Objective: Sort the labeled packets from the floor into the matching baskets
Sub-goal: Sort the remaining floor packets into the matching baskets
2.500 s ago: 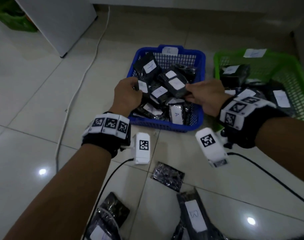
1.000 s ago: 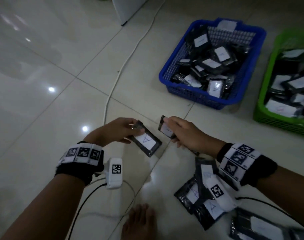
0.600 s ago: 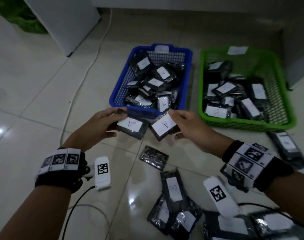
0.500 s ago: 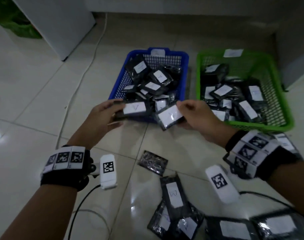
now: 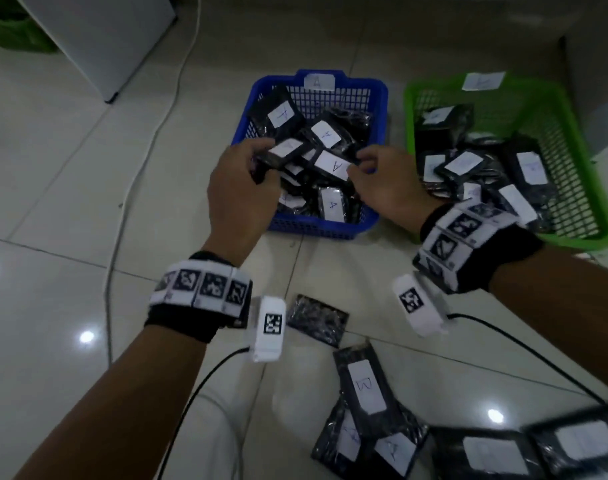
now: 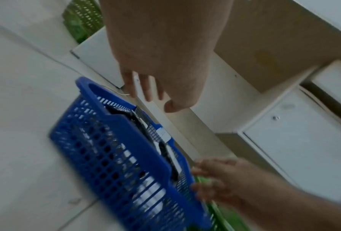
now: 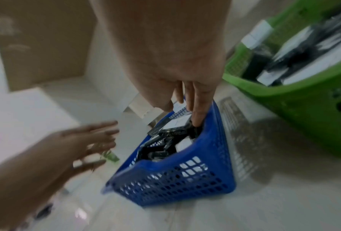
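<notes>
The blue basket (image 5: 316,228), tagged A on its far rim, holds several black packets with white A labels. Both my hands hover over it. My left hand (image 5: 257,157) has straight fingers beside a packet (image 5: 285,150) lying on the pile, and in the left wrist view this hand (image 6: 146,90) holds nothing. My right hand (image 5: 368,161) is also open next to another A packet (image 5: 333,166); its fingertips (image 7: 197,118) reach into the blue basket (image 7: 185,159). The green basket (image 5: 604,216) on the right holds more labelled packets.
Loose packets lie on the tiled floor near me: a face-down one (image 5: 318,320), one marked B (image 5: 365,386), and more at the bottom right (image 5: 489,455). A white cable (image 5: 146,161) runs along the floor on the left. A white cabinet (image 5: 98,36) stands at the back left.
Both hands picked A packets off the floor, carried them forward over the blue basket and let go; the two packets now lie on the pile.
</notes>
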